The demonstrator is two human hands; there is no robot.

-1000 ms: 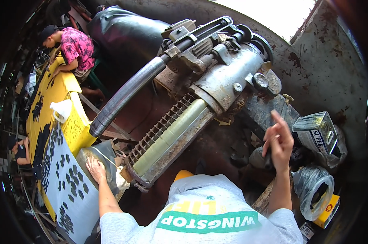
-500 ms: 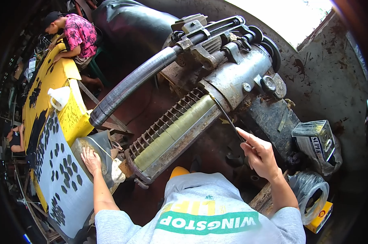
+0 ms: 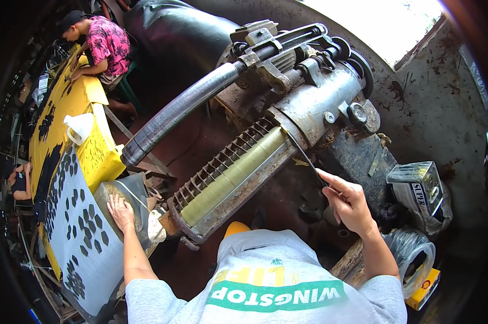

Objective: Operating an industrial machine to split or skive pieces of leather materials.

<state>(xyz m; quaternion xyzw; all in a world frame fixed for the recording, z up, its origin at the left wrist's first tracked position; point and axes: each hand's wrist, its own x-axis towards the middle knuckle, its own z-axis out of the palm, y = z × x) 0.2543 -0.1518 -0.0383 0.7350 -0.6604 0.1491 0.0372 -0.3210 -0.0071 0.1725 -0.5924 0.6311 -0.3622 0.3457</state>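
Observation:
A rusty metal machine (image 3: 314, 102) lies diagonally before me, with a long pale yellow-green roller (image 3: 230, 181) in its open trough beside a row of rusty rings (image 3: 222, 159). A curved steel tube (image 3: 182, 110) runs above them. My right hand (image 3: 343, 200) grips a thin dark rod (image 3: 303, 154), whose upper end touches the roller's upper end by the cylindrical housing. My left hand (image 3: 120, 210) lies with fingers outstretched on a worn grey block (image 3: 109, 194) beside a pale cord and cloth (image 3: 155, 227).
Two co-workers (image 3: 106, 48) (image 3: 20, 183) are at a yellow-covered table (image 3: 101, 170) holding a white funnel (image 3: 81, 125) and black cut pieces (image 3: 87, 221). A metal can (image 3: 416, 189), plastic coil (image 3: 419, 248) and yellow box (image 3: 422, 291) sit right. Black padded bulk (image 3: 173, 38) lies behind.
My right hand has moved left and forward with the rod, whose tip now rests at the roller's upper end. My left hand stays on the block; the view has shifted slightly.

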